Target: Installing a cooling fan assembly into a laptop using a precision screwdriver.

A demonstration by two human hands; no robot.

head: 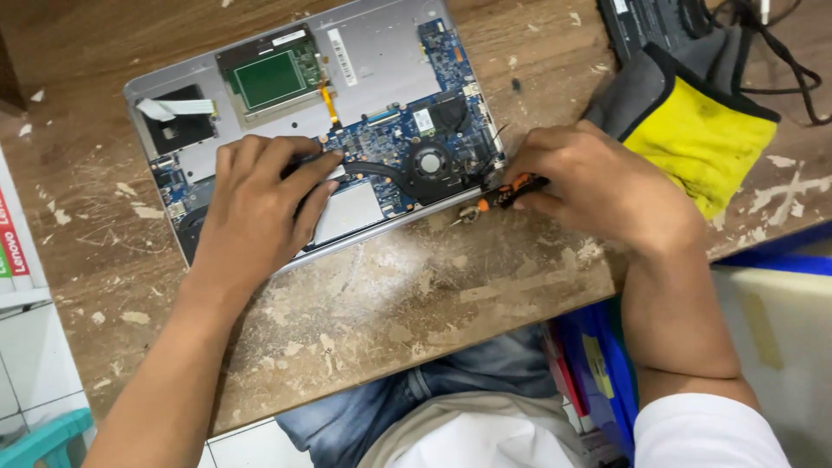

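Note:
An opened silver laptop chassis (381, 52) lies upside down on a worn wooden table (416, 295), its blue circuit board (407, 134) and round black fan (429, 165) exposed. My left hand (260, 204) rests flat on the chassis, fingers spread over the board's left part. My right hand (589, 182) grips a small screwdriver with an orange and black handle (511, 191), its tip at the chassis's front right corner near the fan.
A yellow and grey cloth (693, 130) lies at the right, with a black device and cables (780, 52) behind it. Blue bins (607, 364) stand beside my knees. A white box (13, 243) sits at the table's left edge.

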